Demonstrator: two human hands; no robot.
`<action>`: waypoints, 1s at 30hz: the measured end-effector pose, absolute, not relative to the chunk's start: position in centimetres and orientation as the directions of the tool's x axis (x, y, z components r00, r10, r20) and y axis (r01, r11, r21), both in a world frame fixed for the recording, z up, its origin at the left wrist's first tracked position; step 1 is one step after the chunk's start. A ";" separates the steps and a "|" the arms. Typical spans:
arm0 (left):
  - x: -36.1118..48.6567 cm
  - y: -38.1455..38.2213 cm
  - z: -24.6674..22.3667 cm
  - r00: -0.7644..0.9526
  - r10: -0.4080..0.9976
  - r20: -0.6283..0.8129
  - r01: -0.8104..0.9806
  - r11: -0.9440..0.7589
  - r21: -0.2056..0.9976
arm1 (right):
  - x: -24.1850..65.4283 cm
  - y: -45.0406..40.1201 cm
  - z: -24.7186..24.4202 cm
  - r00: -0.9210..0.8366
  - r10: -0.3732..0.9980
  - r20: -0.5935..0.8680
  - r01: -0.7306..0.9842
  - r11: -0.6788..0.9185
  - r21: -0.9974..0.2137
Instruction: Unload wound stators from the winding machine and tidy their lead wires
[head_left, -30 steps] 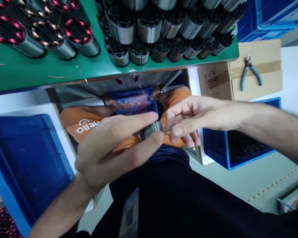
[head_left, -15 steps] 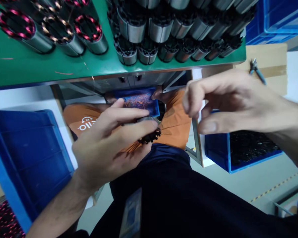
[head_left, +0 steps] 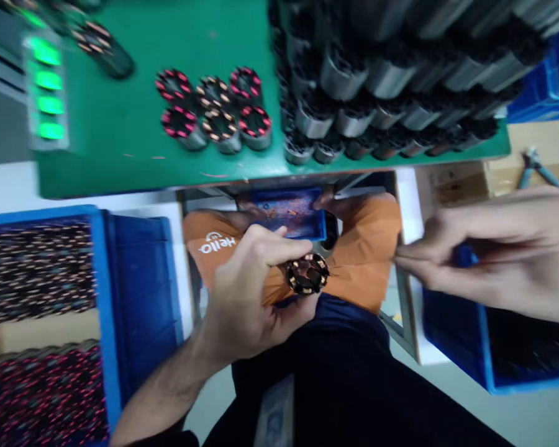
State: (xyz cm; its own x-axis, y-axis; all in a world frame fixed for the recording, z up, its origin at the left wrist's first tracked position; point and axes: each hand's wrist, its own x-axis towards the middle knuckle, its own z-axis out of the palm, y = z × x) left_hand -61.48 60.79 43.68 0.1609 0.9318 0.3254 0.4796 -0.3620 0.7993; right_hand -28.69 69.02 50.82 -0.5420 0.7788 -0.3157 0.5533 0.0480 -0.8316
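Beyond a green bench (head_left: 135,155), left hand (head_left: 246,298) clasps a stator (head_left: 307,273); right hand (head_left: 494,248) seemingly pinched, blurred.

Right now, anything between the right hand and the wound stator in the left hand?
Nothing visible. The left hand grips the copper-wound stator; the right hand, fingertips pinched, sits apart, only open air over the orange sleeve between.

head cam, looking steeply down, close over lap and green bench (head_left: 144,161); seemingly blurred.
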 end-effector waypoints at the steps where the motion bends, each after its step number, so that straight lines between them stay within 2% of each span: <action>1: -62.4 61.0 44.1 0.112 0.948 0.297 0.538 -0.309 0.784 | -28.2 69.0 50.4 -0.512 0.825 -0.239 0.564 0.112 -0.818; 3: -65.1 61.7 44.7 -0.007 0.963 0.269 0.654 -0.199 0.729 | -27.9 69.0 49.1 -0.486 0.862 -0.144 0.546 0.171 -0.820; 4: -66.7 62.3 44.7 -0.072 0.959 0.276 0.704 -0.147 0.695 | -28.1 69.0 48.3 -0.492 0.857 -0.151 0.525 0.154 -0.837; 8: -73.7 66.5 42.8 -0.217 0.910 0.353 0.798 -0.043 0.601 | -29.7 68.5 45.8 -0.603 0.734 -0.313 0.480 0.021 -0.877; 10: -76.1 69.3 41.3 -0.209 0.921 0.329 0.808 -0.027 0.589 | -30.5 68.0 45.1 -0.629 0.675 -0.385 0.494 -0.034 -0.869; 15: -77.4 73.6 39.8 -0.186 0.925 0.332 0.865 -0.006 0.501 | -30.4 66.1 43.4 -0.583 0.630 -0.512 0.593 -0.101 -0.799; 19: -78.3 74.3 40.3 -0.245 0.904 0.350 0.777 -0.033 0.628 | -29.5 65.1 42.2 -0.568 0.598 -0.565 0.603 -0.166 -0.781; 22: -80.6 76.2 40.2 -0.233 0.903 0.362 0.774 -0.053 0.631 | -29.8 64.9 42.1 -0.561 0.596 -0.575 0.580 -0.212 -0.786; 26: -82.1 80.0 40.3 -0.114 0.950 0.290 0.859 -0.052 0.509 | -31.4 64.9 42.7 -0.602 0.568 -0.561 0.575 -0.180 -0.798; 28: -81.7 80.9 41.1 -0.124 0.949 0.289 0.888 -0.024 0.459 | -31.9 64.8 42.9 -0.622 0.547 -0.560 0.597 -0.131 -0.792; 30: -80.9 80.6 42.7 -0.171 0.930 0.324 0.880 -0.004 0.475 | -32.0 64.7 42.8 -0.649 0.535 -0.541 0.600 -0.076 -0.796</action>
